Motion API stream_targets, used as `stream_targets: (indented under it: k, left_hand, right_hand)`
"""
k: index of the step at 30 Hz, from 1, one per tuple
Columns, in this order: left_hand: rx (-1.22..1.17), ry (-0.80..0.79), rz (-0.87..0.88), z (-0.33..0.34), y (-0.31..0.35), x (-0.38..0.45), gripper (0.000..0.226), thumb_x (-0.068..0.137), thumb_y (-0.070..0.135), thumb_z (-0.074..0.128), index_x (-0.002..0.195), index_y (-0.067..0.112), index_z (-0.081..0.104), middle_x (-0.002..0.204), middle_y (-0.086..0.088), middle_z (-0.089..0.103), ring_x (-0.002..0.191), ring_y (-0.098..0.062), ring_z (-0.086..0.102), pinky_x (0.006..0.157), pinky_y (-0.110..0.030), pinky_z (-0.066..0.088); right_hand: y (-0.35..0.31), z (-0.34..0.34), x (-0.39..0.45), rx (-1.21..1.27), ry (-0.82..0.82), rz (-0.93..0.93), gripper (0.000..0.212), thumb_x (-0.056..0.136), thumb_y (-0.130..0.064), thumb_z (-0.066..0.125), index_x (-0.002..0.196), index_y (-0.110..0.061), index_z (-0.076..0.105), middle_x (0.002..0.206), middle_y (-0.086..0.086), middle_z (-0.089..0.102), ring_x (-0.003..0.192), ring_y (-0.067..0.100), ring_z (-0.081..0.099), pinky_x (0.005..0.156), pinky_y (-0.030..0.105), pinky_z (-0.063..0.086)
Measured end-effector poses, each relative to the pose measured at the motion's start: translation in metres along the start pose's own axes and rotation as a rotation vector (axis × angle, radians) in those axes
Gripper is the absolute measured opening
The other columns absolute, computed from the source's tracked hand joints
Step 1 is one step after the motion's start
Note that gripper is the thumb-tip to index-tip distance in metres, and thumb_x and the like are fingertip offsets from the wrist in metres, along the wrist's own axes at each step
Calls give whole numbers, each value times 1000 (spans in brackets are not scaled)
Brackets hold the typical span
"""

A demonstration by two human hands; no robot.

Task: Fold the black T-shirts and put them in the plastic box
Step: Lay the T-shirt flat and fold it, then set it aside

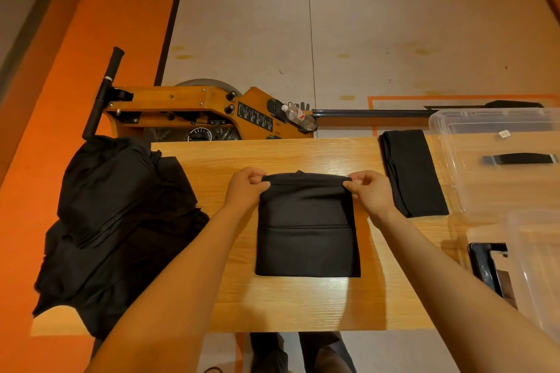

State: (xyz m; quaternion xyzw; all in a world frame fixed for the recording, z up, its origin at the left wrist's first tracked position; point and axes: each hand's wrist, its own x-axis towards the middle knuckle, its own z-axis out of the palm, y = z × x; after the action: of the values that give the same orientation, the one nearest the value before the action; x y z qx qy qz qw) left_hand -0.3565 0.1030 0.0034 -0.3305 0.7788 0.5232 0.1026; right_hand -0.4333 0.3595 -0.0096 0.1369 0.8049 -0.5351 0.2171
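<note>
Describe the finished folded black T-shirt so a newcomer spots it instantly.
Start at the light wooden table and go to its far right, beside the clear plastic box. The narrow folded black T-shirt lies there untouched, unlike the wider one both hands pinch at centre or the loose black heap on the left.

No readable text; black instruction label (255,117) on wooden rowing machine (194,109) too small, possibly diagrams.
</note>
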Motion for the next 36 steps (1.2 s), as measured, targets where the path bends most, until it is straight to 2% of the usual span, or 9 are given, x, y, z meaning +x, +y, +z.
stream_targets:
  k: [5, 10, 13, 17, 21, 25, 29, 33, 36]
  left_hand:
    - [4, -45, 81, -14, -1, -22, 20, 87, 5, 66, 106, 11, 68, 79, 4, 59, 79, -9, 56, 68, -14, 42]
    - [0, -91, 106, -22, -9, -48, 12, 83, 2, 71, 91, 11, 70, 93, -1, 64, 89, -15, 60, 77, -23, 48]
    - [46, -128, 126, -24, -20, -65, 13, 82, 1, 71, 83, 14, 65, 83, 4, 62, 80, -12, 59, 72, -18, 46]
    - [110, -209, 178, -24, -44, -89, 21, 83, -3, 68, 87, 17, 66, 83, 6, 62, 78, -6, 59, 64, -5, 44]
    - [237, -255, 238, -16, -70, -104, 22, 85, -6, 64, 89, 14, 71, 61, 14, 55, 46, 1, 46, 58, -13, 39]
    - [431, -224, 313, -7, -90, -110, 16, 86, 2, 66, 91, 15, 74, 98, -1, 60, 65, -5, 49, 67, -18, 42]
    - [474, -166, 373, -2, -94, -116, 14, 87, 5, 65, 93, 13, 74, 97, -1, 56, 77, -15, 53, 75, -29, 48]
    - [420, -88, 422, 0, -101, -120, 15, 84, 1, 65, 89, 13, 74, 93, 2, 55, 71, -12, 52, 70, -25, 45]
    - [502, -128, 473, 0, -109, -123, 11, 84, 9, 67, 90, 14, 74, 93, 2, 57, 76, -11, 53, 71, -28, 46]
  right_hand:
    - [-1, -14, -24, -21, -32, -87, 19, 82, -6, 77, 92, -19, 67, 92, 1, 65, 88, 16, 63, 74, 21, 48]
    - [2, -25, -59, -42, -61, -120, 38, 82, -2, 75, 114, -18, 63, 88, 5, 64, 81, 14, 62, 70, 19, 49]
    - [12, -28, -80, -96, -99, -151, 44, 82, 3, 73, 119, -17, 61, 86, 3, 64, 77, 12, 61, 71, 20, 50]
    - [34, -29, -105, -390, -147, -260, 31, 82, 3, 71, 106, -15, 70, 97, -2, 67, 89, 9, 61, 75, 12, 44]
    - [62, -25, -124, -726, -189, -365, 22, 82, 0, 71, 96, -17, 73, 105, -1, 65, 102, 15, 55, 89, 23, 42]
    - [84, -20, -137, -842, -163, -415, 23, 83, -9, 71, 104, -20, 72, 110, -1, 62, 107, 18, 54, 92, 27, 43]
    - [90, -18, -142, -833, -78, -475, 20, 89, -11, 67, 108, -16, 73, 108, 2, 67, 102, 21, 58, 88, 29, 47]
    - [91, -21, -146, -844, 1, -576, 18, 85, -6, 72, 101, -12, 75, 98, 5, 70, 93, 24, 61, 79, 33, 49]
    - [99, -22, -148, -907, -5, -640, 16, 76, -6, 78, 90, -12, 75, 90, 5, 70, 84, 27, 63, 72, 36, 49]
